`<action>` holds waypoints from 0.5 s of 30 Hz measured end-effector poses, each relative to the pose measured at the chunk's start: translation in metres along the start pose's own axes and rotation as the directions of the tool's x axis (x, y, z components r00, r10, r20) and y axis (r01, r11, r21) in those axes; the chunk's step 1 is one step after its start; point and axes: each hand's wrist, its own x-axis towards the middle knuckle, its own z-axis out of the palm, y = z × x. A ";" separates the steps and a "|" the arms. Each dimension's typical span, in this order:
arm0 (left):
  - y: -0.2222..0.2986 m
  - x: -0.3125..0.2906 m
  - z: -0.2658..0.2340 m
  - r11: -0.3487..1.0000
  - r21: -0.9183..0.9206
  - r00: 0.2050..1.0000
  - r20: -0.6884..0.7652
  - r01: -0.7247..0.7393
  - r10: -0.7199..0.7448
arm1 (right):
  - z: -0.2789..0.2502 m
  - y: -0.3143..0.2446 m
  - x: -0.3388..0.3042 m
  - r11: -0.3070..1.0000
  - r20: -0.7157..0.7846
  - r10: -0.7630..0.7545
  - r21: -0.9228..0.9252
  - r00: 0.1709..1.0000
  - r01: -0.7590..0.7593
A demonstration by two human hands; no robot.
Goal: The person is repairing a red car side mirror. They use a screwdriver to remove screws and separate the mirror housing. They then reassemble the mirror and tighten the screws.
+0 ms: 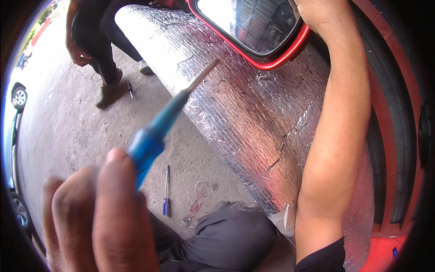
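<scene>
My left hand (104, 213), large and blurred in the near left, is closed around a blue screwdriver (147, 143). The tool's thin brownish shaft points up and to the right, over a crinkled silver foil sheet (253, 122). At the top stands a red-framed side mirror (253, 25), its glass reflecting a building. My right arm stretches up along the right side. My right hand (317, 13) touches the mirror's right edge; the upper frame edge cuts off its fingers, so their grip is hidden.
A screwdriver with a purple-blue handle (166, 206) lies on the concrete floor. Farther off, a dark-handled tool (130, 89) lies beside the shoe of another person (97, 36) in dark clothes. Parked cars (19, 97) line the left rim; red and black bodywork (394, 113) curves at the right.
</scene>
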 end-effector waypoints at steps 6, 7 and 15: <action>-0.019 -0.014 0.016 0.974 -0.224 0.994 -0.109 -0.015 -0.010 | 0.014 -0.002 0.001 0.998 -0.050 -0.058 -0.014 0.997 0.057; -0.017 -0.013 0.024 0.970 -0.241 0.995 -0.102 -0.024 -0.001 | 0.015 -0.004 0.003 1.000 -0.020 -0.009 -0.011 1.000 0.009; -0.009 0.069 0.086 0.889 -0.313 0.941 -0.166 -0.335 0.296 | 0.011 0.041 0.033 0.995 0.015 -0.098 0.023 0.995 0.097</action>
